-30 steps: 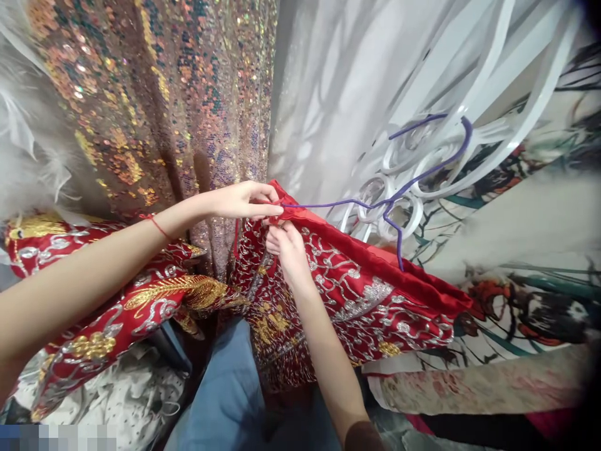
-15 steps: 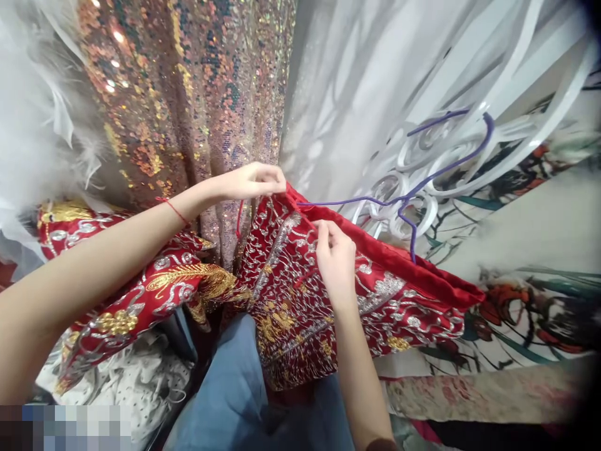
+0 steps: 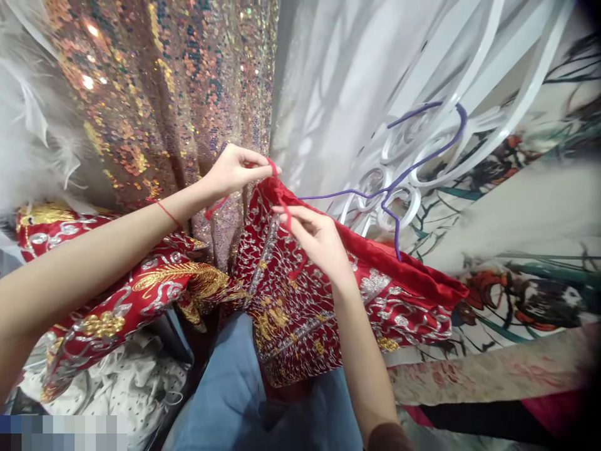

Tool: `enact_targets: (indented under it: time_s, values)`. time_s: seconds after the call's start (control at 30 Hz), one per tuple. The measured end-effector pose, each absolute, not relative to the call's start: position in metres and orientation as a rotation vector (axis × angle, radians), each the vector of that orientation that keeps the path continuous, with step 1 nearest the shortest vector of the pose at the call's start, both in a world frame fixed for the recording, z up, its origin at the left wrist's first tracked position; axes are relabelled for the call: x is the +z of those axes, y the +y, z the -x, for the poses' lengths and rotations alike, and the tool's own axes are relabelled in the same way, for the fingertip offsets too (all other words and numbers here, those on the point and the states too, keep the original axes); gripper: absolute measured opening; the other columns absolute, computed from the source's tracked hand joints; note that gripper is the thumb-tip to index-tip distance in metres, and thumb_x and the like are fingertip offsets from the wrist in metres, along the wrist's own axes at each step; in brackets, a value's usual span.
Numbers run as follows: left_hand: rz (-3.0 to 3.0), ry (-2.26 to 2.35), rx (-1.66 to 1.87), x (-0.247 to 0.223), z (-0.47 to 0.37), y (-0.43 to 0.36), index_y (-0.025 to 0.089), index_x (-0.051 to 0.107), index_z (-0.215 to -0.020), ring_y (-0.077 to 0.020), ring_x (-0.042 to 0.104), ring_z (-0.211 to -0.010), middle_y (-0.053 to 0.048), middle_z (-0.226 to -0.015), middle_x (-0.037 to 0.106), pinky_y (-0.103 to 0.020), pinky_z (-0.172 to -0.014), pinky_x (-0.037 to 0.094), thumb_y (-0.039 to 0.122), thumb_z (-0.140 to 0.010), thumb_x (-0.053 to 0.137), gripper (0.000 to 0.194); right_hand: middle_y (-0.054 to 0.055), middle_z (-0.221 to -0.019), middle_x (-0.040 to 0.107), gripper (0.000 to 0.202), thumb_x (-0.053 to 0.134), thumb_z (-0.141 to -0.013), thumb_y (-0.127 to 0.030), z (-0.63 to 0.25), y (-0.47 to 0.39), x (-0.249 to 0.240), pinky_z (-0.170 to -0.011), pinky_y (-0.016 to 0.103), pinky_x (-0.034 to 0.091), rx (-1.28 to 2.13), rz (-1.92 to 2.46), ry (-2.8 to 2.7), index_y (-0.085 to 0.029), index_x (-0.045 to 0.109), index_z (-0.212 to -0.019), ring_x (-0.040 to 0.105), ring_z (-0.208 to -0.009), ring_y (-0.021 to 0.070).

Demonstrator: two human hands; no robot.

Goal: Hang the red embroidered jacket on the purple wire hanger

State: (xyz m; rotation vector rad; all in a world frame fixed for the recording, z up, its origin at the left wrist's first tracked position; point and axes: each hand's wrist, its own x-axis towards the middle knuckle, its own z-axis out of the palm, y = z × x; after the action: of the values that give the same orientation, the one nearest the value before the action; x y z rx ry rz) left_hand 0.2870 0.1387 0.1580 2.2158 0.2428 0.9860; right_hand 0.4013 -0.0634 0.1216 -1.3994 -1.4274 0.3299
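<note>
A red skirt (image 3: 305, 326) with silver and gold embroidery hangs at a slant from a purple wire hanger (image 3: 345, 193). The hanger's lower part goes inside the satin waistband (image 3: 389, 257). At the waistband's upper left corner, my left hand (image 3: 239, 168) pinches a thin red cord (image 3: 280, 194). Just below and to the right, my right hand (image 3: 317, 235) has the same cord between its fingertips, close to the cloth. A loose end of red cord dangles under each hand.
A sequinned garment (image 3: 188, 81) and white feathers (image 3: 28, 125) are behind on the left. White curled metalwork (image 3: 483, 119) rises at the right beside floral fabric (image 3: 516, 294). Another red embroidered piece (image 3: 107, 319) lies at left, above white dotted cloth (image 3: 136, 388).
My right hand has moved up and left along the waistband toward my left hand, and now grips the red cord. My left hand has drawn the cord up slightly. The view has shifted a little.
</note>
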Motion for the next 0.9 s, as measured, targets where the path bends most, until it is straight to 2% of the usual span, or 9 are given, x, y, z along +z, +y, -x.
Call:
enact_targets:
  time_s: [0.1,0.2,0.3,0.53,0.67,0.77,0.9]
  values:
    - [-2.121,0.096,0.74,0.16,-0.287,0.131,0.013,0.075,-0.073,-0.0095,0.052,-0.057,-0.005,-0.06,0.064,-0.023,-0.053,0.038,0.052,-0.074,0.074,0.04,-0.004,-0.061,0.053,0.033,0.05,-0.096,-0.045,-0.408,-0.055,0.121,-0.049,0.024,0.031,0.382,1.247,-1.239,-0.027,0.075,-0.107,0.035,-0.05,0.008]
    - [-2.214,-0.021,0.424,0.167,-0.28,0.127,0.015,0.076,-0.072,-0.0103,0.056,-0.06,-0.005,-0.065,0.069,-0.023,-0.056,0.043,0.051,-0.064,0.082,0.038,-0.002,-0.068,0.058,0.027,0.059,-0.091,-0.044,-0.411,-0.05,0.116,-0.055,0.024,0.04,0.3,1.232,-1.189,-0.028,0.077,-0.104,0.044,-0.058,0.0099]
    - [-2.325,-0.073,0.244,0.174,-0.275,0.123,0.018,0.079,-0.077,-0.0076,0.052,-0.055,-0.003,-0.065,0.071,-0.021,-0.054,0.041,0.045,-0.065,0.083,0.03,-0.001,-0.082,0.064,0.023,0.066,-0.088,-0.038,-0.41,-0.047,0.108,-0.063,0.026,0.046,0.184,1.266,-1.259,-0.03,0.076,-0.107,0.051,-0.066,0.0111]
    - [-2.365,-0.087,0.225,0.166,-0.28,0.121,0.015,0.078,-0.075,-0.0051,0.044,-0.05,0.002,-0.055,0.062,-0.019,-0.051,0.035,0.039,-0.065,0.085,0.027,0.002,-0.092,0.059,0.02,0.058,-0.093,-0.026,-0.397,-0.037,0.091,-0.067,0.028,0.051,-0.263,1.353,-1.45,-0.027,0.076,-0.102,0.057,-0.076,0.0124]
    - [-2.303,0.007,0.226,0.166,-0.282,0.125,0.016,0.079,-0.081,-0.0071,0.051,-0.056,0.0,-0.065,0.068,-0.022,-0.059,0.041,0.037,-0.07,0.08,0.024,0.005,-0.1,0.06,0.019,0.054,-0.096,-0.026,-0.39,-0.029,0.086,-0.067,0.029,0.051,-0.546,1.474,-1.374,-0.024,0.072,-0.103,0.057,-0.077,0.0132]
    - [-2.279,0.026,0.154,0.167,-0.281,0.131,0.017,0.079,-0.08,-0.0095,0.055,-0.062,-0.002,-0.071,0.071,-0.025,-0.065,0.044,0.039,-0.072,0.078,0.024,0.007,-0.102,0.063,0.019,0.05,-0.098,-0.028,-0.387,-0.026,0.083,-0.069,0.028,0.052,-0.582,1.505,-1.371,-0.022,0.068,-0.101,0.062,-0.084,0.0153]
    - [-2.227,0.079,0.084,0.169,-0.279,0.136,0.016,0.077,-0.081,-0.0088,0.052,-0.055,-0.003,-0.067,0.069,-0.025,-0.059,0.045,0.041,-0.077,0.075,0.026,0.008,-0.1,0.063,0.019,0.047,-0.099,-0.028,-0.391,-0.028,0.08,-0.072,0.03,0.052,-0.536,1.483,-1.347,-0.02,0.065,-0.099,0.062,-0.087,0.0164]
